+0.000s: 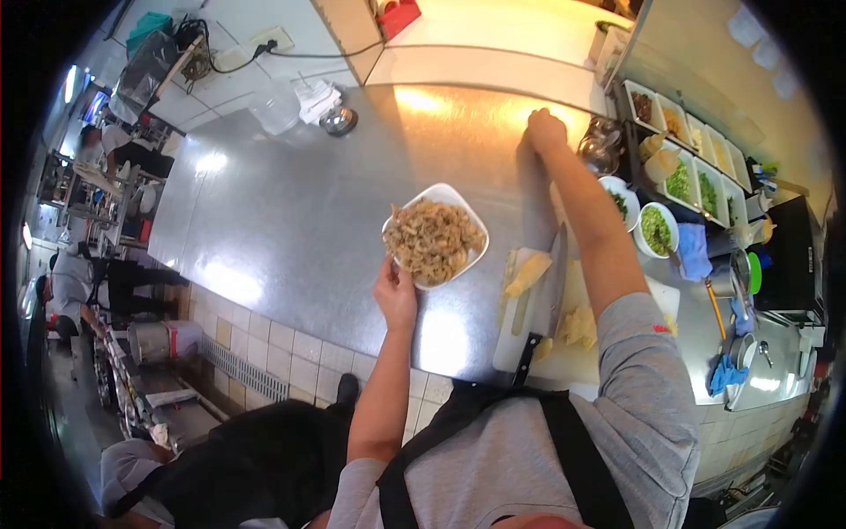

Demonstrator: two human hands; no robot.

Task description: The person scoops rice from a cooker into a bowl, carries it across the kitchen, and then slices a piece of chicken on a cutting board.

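Note:
A white square bowl point(477, 214) heaped with brownish chopped food point(432, 238) is over the steel counter point(291, 203). My left hand point(396, 295) grips the bowl's near left edge. Stretched out to the far side of the counter, my right hand point(546, 132) has its fingers curled together, left of some shiny metal containers point(600, 145); whether it holds anything is too small to tell. Below my right forearm, a large knife point(552, 291) with a black handle lies on a white cutting board point(514, 348), beside pale yellow food pieces point(579, 328).
Trays of chopped ingredients point(679, 182) line the right side, near a bowl of chopped greens point(656, 230) and a blue cloth point(694, 252). A small metal bowl point(338, 121) is at the back left. A person in a black apron point(256, 467) is close at lower left; others are farther left.

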